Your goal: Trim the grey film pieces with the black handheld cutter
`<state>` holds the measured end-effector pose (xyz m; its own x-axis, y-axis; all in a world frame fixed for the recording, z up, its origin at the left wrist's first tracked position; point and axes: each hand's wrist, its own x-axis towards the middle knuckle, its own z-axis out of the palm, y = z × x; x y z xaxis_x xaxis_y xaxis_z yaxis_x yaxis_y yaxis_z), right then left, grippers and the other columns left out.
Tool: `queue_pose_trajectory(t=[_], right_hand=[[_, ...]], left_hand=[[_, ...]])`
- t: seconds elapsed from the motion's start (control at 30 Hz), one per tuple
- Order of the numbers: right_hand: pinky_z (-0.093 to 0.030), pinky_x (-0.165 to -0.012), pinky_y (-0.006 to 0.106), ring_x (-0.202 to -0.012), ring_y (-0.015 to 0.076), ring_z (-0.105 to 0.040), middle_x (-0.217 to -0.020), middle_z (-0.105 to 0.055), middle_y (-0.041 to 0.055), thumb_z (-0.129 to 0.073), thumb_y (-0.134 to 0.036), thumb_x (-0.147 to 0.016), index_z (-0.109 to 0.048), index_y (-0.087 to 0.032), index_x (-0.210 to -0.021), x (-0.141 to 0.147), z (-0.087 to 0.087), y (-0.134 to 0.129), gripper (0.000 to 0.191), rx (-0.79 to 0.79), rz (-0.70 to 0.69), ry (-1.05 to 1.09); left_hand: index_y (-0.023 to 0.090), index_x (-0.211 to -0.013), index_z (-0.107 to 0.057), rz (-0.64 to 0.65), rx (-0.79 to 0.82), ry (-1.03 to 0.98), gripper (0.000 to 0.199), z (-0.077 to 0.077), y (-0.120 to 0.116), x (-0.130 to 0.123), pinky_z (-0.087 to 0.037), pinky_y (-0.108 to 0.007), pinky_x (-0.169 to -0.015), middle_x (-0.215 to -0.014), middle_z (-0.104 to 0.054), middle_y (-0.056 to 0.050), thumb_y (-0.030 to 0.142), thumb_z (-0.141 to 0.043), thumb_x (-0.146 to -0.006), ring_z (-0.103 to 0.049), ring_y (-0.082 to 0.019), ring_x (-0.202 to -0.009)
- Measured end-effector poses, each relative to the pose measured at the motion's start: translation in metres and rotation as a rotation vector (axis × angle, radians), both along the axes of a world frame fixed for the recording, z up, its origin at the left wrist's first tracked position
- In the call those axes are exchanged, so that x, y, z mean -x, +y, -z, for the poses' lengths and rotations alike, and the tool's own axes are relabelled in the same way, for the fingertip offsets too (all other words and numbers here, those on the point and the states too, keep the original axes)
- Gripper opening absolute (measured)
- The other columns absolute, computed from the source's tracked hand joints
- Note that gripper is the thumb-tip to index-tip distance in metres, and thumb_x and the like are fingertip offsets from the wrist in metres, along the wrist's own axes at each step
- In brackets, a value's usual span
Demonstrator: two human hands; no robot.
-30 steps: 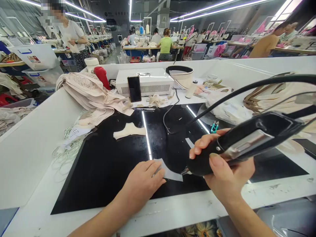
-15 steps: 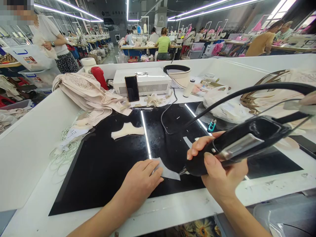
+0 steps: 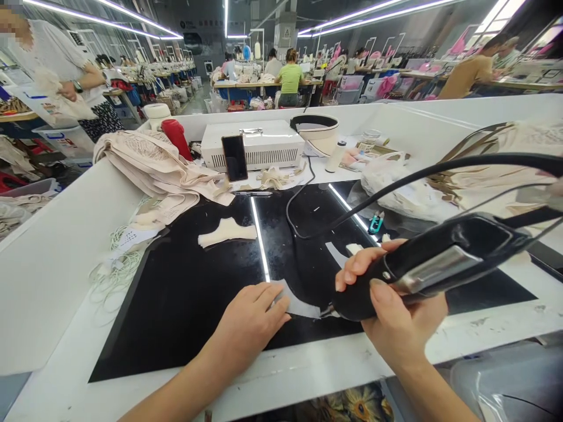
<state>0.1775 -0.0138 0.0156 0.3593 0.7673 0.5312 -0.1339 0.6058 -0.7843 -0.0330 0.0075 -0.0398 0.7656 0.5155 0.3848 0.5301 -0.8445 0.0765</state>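
My left hand [image 3: 248, 316] lies palm down, its fingers pressed together on a curved pale grey strip [image 3: 301, 305]. The strip rests on a glossy black panel [image 3: 176, 316]. My right hand [image 3: 398, 319] is wrapped round a black corded handheld tool [image 3: 420, 266] with a silver lever along its side. The tool's pointed metal tip touches or nearly touches the strip's right end. Another grey strip [image 3: 336, 255] lies beyond my right fingers, beside a small cream scrap [image 3: 354, 249]. A cream cut fabric piece [image 3: 227, 231] sits further left on the panel.
A black cable [image 3: 352, 220] loops across the panel. Teal thread snips [image 3: 376, 223] lie near its back right. Behind stand a white vented box [image 3: 272, 146] with a phone [image 3: 235, 158] against it. Beige fabric [image 3: 149, 158] heaps at left. A co-worker [image 3: 57, 70] stands far left.
The tool in my right hand has shifted slightly right and down, tip still at the strip's end. My left hand stays put. The co-worker at left has moved slightly.
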Motion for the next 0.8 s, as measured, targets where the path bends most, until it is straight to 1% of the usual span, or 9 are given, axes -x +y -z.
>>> queue_pose_trajectory(t=[0.2, 0.3, 0.37, 0.47, 0.53, 0.6, 0.67, 0.73, 0.8], right_hand=[[-0.057, -0.051, 0.032, -0.065, 0.0172, -0.061, -0.082, -0.063, -0.0004, -0.084, -0.034, -0.082, -0.065, -0.028, -0.112, 0.0, -0.011, 0.003, 0.036, 0.021, 0.042, 0.057], [-0.057, -0.051, 0.032, -0.065, 0.0171, -0.061, -0.082, -0.063, -0.0005, -0.085, -0.034, -0.08, -0.066, -0.028, -0.111, 0.006, -0.016, 0.005, 0.037, 0.018, 0.028, 0.104], [-0.058, -0.051, 0.031, -0.065, 0.0169, -0.061, -0.082, -0.064, -0.0001, -0.084, -0.033, -0.081, -0.065, -0.027, -0.112, 0.013, -0.017, 0.007, 0.036, 0.01, -0.006, 0.115], [-0.058, -0.052, 0.032, -0.066, 0.0171, -0.062, -0.084, -0.064, -0.0003, -0.081, -0.031, -0.085, -0.064, -0.028, -0.113, 0.029, -0.015, 0.011, 0.033, 0.008, -0.057, 0.101], [-0.058, -0.054, 0.033, -0.067, 0.0175, -0.062, -0.085, -0.064, -0.0005, -0.079, -0.03, -0.087, -0.062, -0.028, -0.115, 0.04, -0.013, 0.014, 0.032, 0.007, -0.098, 0.092], [-0.058, -0.055, 0.034, -0.067, 0.0174, -0.063, -0.086, -0.065, -0.0008, -0.078, -0.03, -0.088, -0.061, -0.028, -0.116, 0.052, -0.011, 0.018, 0.033, 0.006, -0.144, 0.097], [-0.058, -0.056, 0.033, -0.066, 0.0167, -0.064, -0.086, -0.065, -0.0014, -0.078, -0.03, -0.088, -0.059, -0.028, -0.116, 0.064, -0.008, 0.023, 0.034, 0.002, -0.183, 0.11], [-0.057, -0.058, 0.033, -0.066, 0.0159, -0.064, -0.087, -0.066, -0.0019, -0.079, -0.029, -0.087, -0.059, -0.028, -0.116, 0.073, -0.006, 0.027, 0.036, 0.006, -0.215, 0.127], [-0.056, -0.058, 0.032, -0.066, 0.0154, -0.065, -0.088, -0.066, -0.0021, -0.079, -0.027, -0.087, -0.058, -0.028, -0.117, 0.081, -0.003, 0.031, 0.037, 0.009, -0.238, 0.135]], left_hand=[[0.013, -0.121, -0.064, 0.021, 0.049, -0.058, 0.02, 0.002, 0.001, 0.001, -0.063, -0.045, -0.091, -0.124, -0.073, -0.012, 0.022, -0.053, -0.106, -0.072, -0.026, -0.109], [0.016, -0.123, -0.065, 0.013, 0.108, -0.147, 0.021, -0.003, 0.003, 0.003, -0.062, -0.041, -0.095, -0.126, -0.073, -0.01, 0.02, -0.053, -0.106, -0.072, -0.023, -0.111], [0.018, -0.124, -0.067, -0.008, 0.141, -0.222, 0.023, -0.012, 0.007, 0.006, -0.061, -0.039, -0.097, -0.126, -0.074, -0.008, 0.021, -0.052, -0.107, -0.071, -0.021, -0.113], [0.021, -0.124, -0.069, -0.123, 0.194, -0.311, 0.025, -0.031, 0.016, 0.018, -0.06, -0.037, -0.099, -0.122, -0.077, -0.006, 0.023, -0.05, -0.107, -0.072, -0.02, -0.111], [0.021, -0.122, -0.07, -0.212, 0.239, -0.325, 0.026, -0.043, 0.02, 0.03, -0.06, -0.036, -0.098, -0.117, -0.078, -0.005, 0.023, -0.049, -0.107, -0.073, -0.019, -0.108], [0.022, -0.119, -0.072, -0.266, 0.278, -0.31, 0.025, -0.05, 0.021, 0.044, -0.06, -0.035, -0.096, -0.114, -0.078, -0.003, 0.023, -0.05, -0.107, -0.074, -0.019, -0.104], [0.022, -0.115, -0.073, -0.283, 0.312, -0.288, 0.021, -0.047, 0.017, 0.056, -0.06, -0.034, -0.094, -0.111, -0.078, -0.003, 0.024, -0.054, -0.105, -0.073, -0.018, -0.102], [0.023, -0.113, -0.074, -0.286, 0.348, -0.273, 0.016, -0.037, 0.011, 0.065, -0.059, -0.033, -0.094, -0.11, -0.077, -0.002, 0.024, -0.062, -0.101, -0.071, -0.018, -0.102], [0.023, -0.114, -0.074, -0.275, 0.382, -0.255, 0.018, -0.025, 0.004, 0.069, -0.058, -0.033, -0.094, -0.112, -0.074, -0.003, 0.025, -0.072, -0.096, -0.07, -0.019, -0.104]])
